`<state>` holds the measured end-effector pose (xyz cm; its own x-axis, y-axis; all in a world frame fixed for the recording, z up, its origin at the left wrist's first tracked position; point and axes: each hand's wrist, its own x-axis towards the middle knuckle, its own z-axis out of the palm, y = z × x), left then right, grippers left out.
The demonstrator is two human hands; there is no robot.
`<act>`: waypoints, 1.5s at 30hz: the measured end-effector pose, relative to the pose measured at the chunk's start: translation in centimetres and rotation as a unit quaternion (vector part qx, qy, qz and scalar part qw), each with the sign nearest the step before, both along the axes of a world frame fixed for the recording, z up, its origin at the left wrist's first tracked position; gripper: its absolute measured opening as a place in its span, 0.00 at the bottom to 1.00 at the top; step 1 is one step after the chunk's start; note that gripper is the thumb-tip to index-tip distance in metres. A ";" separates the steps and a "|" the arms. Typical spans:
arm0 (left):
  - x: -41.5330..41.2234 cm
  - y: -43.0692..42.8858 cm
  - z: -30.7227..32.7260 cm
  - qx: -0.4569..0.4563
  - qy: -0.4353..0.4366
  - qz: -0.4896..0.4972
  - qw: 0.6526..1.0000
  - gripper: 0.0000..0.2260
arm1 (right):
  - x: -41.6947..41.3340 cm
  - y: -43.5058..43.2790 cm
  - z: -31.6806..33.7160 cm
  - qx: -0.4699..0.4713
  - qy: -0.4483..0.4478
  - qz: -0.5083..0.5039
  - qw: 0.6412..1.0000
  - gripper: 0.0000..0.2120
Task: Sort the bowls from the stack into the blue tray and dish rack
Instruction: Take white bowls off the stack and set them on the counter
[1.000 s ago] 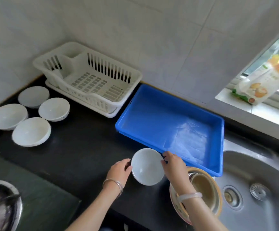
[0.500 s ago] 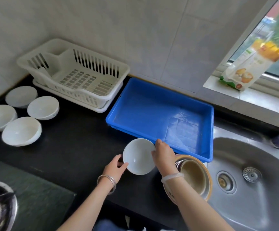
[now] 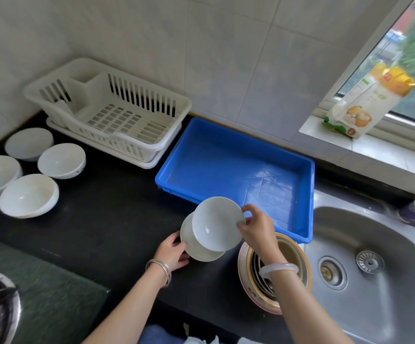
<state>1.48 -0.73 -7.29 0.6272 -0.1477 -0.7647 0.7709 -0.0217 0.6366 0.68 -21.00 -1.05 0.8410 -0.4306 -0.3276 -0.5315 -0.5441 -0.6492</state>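
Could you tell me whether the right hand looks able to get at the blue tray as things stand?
Probably yes: the right hand, pinching the upper white bowl by its rim, is at the near edge of the blue tray, and nothing stands between it and the tray's floor.

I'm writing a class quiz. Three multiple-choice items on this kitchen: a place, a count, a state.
1. The blue tray stands: A between dish rack and sink; B in the sink; C on the windowsill.
2. White dishes at far left on the counter: A two; B four; C six.
3. The bowl in the right hand is: A tilted, off the counter; B upside down in the rack; C in the sink.
Key: 1A, rack and sink flank it; 2B, four lie there; 3A, it leans over the lower bowl in the left hand.
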 end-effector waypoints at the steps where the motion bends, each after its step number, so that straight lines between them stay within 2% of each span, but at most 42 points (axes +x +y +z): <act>1: 0.0 -0.1 0.1 -0.012 0.005 0.013 1.000 0.20 | 0.0 -0.2 0.2 0.022 -0.005 -0.005 1.000 0.13; 5: 0.0 0.0 0.4 -0.031 0.001 0.054 0.998 0.19 | 0.2 -0.4 0.6 0.107 -0.015 -0.043 0.993 0.17; 13: 0.5 5.4 1.9 -0.024 -0.028 0.172 0.985 0.19 | 2.6 1.4 0.8 0.182 -0.046 -0.049 0.981 0.15; 21: 0.9 12.9 3.1 -0.018 -0.054 0.320 0.946 0.20 | 7.0 8.1 -0.4 0.222 -0.024 0.025 0.974 0.16; 27: 0.6 17.5 2.4 -0.022 -0.041 0.412 0.910 0.19 | 10.8 14.2 -1.8 0.272 0.009 0.023 0.962 0.13; 32: 1.3 19.6 1.8 -0.031 -0.036 0.458 0.888 0.17 | 13.9 18.5 -3.1 0.262 0.035 0.019 0.964 0.18; 45: 3.1 21.3 0.7 -0.042 -0.015 0.505 0.862 0.20 | 16.4 22.7 -5.5 0.229 0.070 -0.005 0.971 0.19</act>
<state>4.60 20.59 -6.56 0.4872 0.4310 -0.7595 0.3540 0.6976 0.6230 17.03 1.70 -6.55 0.7704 -0.2202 -0.5983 -0.6364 -0.2094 -0.7424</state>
